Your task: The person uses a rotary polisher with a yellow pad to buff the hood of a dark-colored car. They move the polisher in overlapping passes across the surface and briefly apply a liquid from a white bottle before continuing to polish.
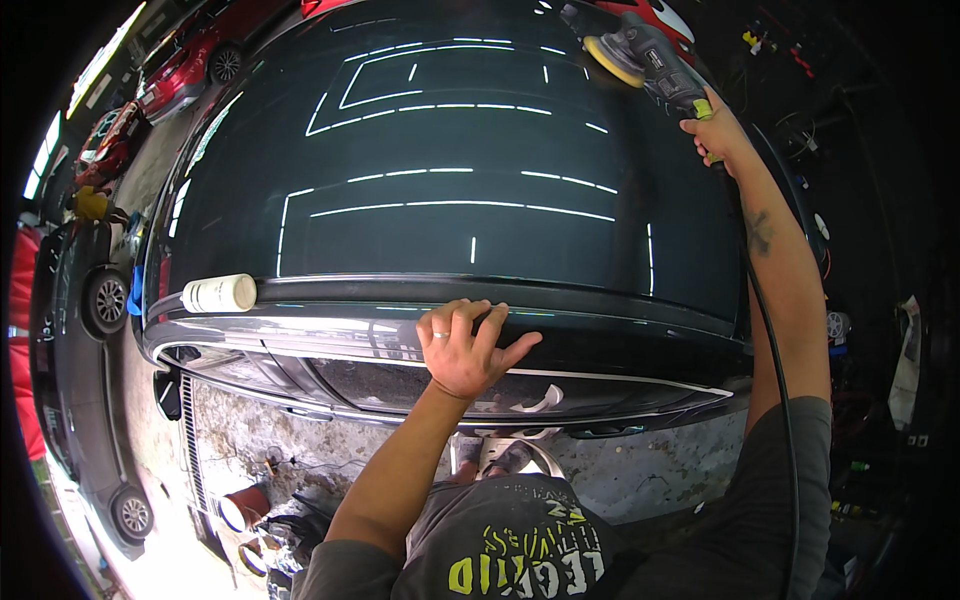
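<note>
My right hand [718, 132] is wrapped around the handle of a grey and black car polisher [655, 62] with a yellow foam pad [612, 62]. The polisher is over the far right part of a glossy dark car roof [430, 240]; I cannot tell whether the pad touches the paint. Its black cord [775, 345] runs back along my right arm. My left hand [465, 345] rests with fingers spread on the near roof edge, above the side window [390, 385], and holds nothing. Left of it, a white bottle [220, 293] lies on its side along the roof rail.
A dark car [85, 370] stands on the left, with red cars [180, 70] farther back. A reddish bucket [243, 508] and a black plastic bag [290, 540] sit on the floor at lower left. A drain grate [190, 440] runs beside the car.
</note>
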Motion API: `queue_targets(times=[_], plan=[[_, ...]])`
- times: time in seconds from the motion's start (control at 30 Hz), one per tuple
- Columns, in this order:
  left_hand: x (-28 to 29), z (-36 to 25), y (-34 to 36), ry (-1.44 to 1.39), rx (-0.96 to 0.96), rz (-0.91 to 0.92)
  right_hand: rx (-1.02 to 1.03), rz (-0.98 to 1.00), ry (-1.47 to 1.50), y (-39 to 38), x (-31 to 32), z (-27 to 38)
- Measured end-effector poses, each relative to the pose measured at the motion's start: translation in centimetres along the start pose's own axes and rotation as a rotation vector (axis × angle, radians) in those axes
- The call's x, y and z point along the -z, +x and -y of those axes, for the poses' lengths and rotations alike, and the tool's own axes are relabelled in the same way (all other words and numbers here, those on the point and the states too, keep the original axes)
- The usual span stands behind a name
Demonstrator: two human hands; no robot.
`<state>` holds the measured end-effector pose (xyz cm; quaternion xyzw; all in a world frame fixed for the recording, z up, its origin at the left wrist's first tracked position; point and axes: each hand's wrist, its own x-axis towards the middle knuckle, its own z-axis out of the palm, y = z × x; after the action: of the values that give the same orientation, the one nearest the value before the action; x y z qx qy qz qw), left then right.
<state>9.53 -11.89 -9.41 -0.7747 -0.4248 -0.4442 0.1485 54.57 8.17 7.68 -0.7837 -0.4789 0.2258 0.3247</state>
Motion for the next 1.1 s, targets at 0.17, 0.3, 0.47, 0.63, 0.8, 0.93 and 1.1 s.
queue_targets(times=[0.17,0.3,0.47,0.63,0.8,0.93,1.1], plan=[[0.1,-0.1,-0.2,0.0,0.012,0.004,0.01,0.01,0.001,0.5,-0.5,0.7],[-0.1,-0.1,-0.1,-0.007,0.019,-0.009,0.039,0.061,-0.052,0.8,-0.2,1.6],[0.1,-0.1,0.0,-0.013,0.024,-0.014,0.075,0.084,-0.07,1.1,-1.2,3.1],[0.1,0.0,-0.2,-0.017,0.028,0.008,0.09,0.074,-0.06,1.4,-2.9,4.3],[-0.1,0.1,-0.4,-0.012,0.029,0.018,0.097,0.038,-0.134,2.9,-4.1,4.9],[0.1,0.0,-0.1,-0.011,0.015,0.03,0.094,-0.053,-0.26,4.3,-4.2,4.6],[0.1,-0.1,0.2,-0.004,0.018,0.027,0.058,-0.093,-0.363,7.1,-2.5,4.4]])
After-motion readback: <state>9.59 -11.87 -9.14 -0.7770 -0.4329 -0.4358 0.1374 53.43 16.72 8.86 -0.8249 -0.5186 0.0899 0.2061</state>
